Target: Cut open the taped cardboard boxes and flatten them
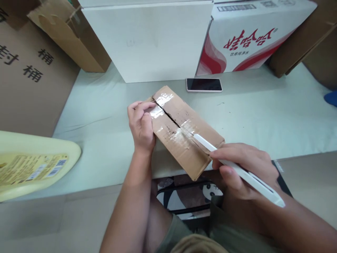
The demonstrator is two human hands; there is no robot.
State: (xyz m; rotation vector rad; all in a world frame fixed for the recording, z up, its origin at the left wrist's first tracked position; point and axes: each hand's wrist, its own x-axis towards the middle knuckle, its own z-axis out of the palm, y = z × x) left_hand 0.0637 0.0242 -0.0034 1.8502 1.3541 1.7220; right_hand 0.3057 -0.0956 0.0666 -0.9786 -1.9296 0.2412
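A small brown cardboard box [181, 130] is tilted over the front part of the table, with shiny clear tape across its middle seam. The seam gapes dark along its far half. My left hand [142, 123] is closed around the box's left end, its fingertips at the top face and the thumb along the side. In my right hand [244, 168] is a white utility knife [242, 174], gripped like a pen. The knife's tip lies at the taped seam near the middle of the box. Whether the blade is inside the slit, I cannot tell.
A phone [204, 84] lies behind the box, before a white carton [152, 42] and a red-and-white water carton [244, 38]. Brown cartons [28, 77] stand at left. A pale yellow bottle [39, 165] juts in from the left. A panda-print bag [189, 196] sits below the table edge.
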